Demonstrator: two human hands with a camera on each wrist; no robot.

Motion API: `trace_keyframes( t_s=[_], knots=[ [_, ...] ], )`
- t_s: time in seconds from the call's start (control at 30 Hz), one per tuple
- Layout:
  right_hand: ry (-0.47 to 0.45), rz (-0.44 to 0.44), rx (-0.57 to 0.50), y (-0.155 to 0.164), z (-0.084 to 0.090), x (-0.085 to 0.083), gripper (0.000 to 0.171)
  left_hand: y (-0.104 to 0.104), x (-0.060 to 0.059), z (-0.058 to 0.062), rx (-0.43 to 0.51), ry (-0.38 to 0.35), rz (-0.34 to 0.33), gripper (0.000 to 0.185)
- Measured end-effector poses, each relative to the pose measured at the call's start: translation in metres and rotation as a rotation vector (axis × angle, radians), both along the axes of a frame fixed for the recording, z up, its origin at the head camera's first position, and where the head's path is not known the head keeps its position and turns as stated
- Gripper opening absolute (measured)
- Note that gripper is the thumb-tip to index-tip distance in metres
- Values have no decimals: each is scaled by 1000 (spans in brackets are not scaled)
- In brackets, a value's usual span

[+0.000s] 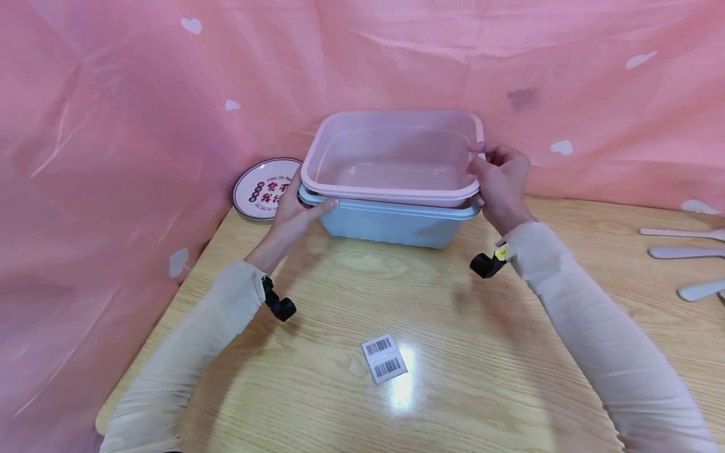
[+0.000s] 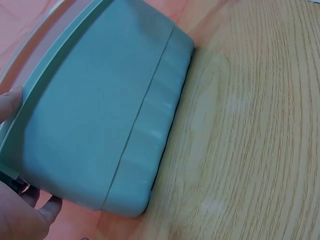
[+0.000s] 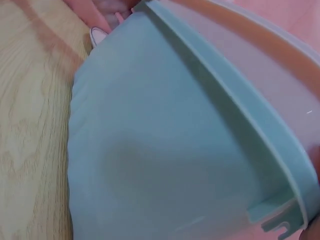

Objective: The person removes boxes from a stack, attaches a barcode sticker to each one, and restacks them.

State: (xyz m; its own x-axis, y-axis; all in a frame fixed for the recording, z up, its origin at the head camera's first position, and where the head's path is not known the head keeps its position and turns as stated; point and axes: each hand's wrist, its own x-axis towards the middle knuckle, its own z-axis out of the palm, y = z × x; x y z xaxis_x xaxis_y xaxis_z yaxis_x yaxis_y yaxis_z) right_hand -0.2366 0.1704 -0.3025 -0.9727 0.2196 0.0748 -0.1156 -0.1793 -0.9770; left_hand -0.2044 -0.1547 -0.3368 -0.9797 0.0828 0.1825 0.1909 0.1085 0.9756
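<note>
A person's left hand (image 1: 291,211) grips the left end of a blue basin (image 1: 391,225), its thumb lying on the front of the rim and its other fingers tucked underneath, as the left wrist view also shows. The right hand (image 1: 504,182) is clamped on the right side of a pink basin (image 1: 396,148), the thumb and a finger over the rim and another fingertip showing just below it on the outside. In the right wrist view this hand is mostly out of the frame, with only a small part at the right edge.

The pink basin sits inside the blue one, its rim standing above the blue rim so that a band of pink wall shows between them in both wrist views. The blue basin stands on a wooden table (image 1: 340,283), toward its back edge, near a pink cloth (image 1: 141,126) printed with white hearts (image 1: 192,25).

Just behind the left hand, a white plate (image 1: 243,189) with a dark border and red lettering is partly hidden. Nearer the person, well apart from the basins, lies a small white card (image 1: 384,357) with two barcodes. Three pale utensils (image 1: 685,252) lie at the far right, cut off by the picture's edge. Both arms wear light sleeves (image 1: 589,333)
</note>
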Motion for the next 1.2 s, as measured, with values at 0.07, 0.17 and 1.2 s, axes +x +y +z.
trace_keyframes(
  t_s=[0.07,0.17,1.2],
  knots=[
    [10,-2,-24,1,3,2,28,2,4,6,0,-9,-16,85],
    [34,-11,-34,1,10,5,28,6,7,10,3,-9,-27,82],
    [245,-45,-488,25,83,46,32,12,-16,-8,-11,-44,25,88]
  ],
)
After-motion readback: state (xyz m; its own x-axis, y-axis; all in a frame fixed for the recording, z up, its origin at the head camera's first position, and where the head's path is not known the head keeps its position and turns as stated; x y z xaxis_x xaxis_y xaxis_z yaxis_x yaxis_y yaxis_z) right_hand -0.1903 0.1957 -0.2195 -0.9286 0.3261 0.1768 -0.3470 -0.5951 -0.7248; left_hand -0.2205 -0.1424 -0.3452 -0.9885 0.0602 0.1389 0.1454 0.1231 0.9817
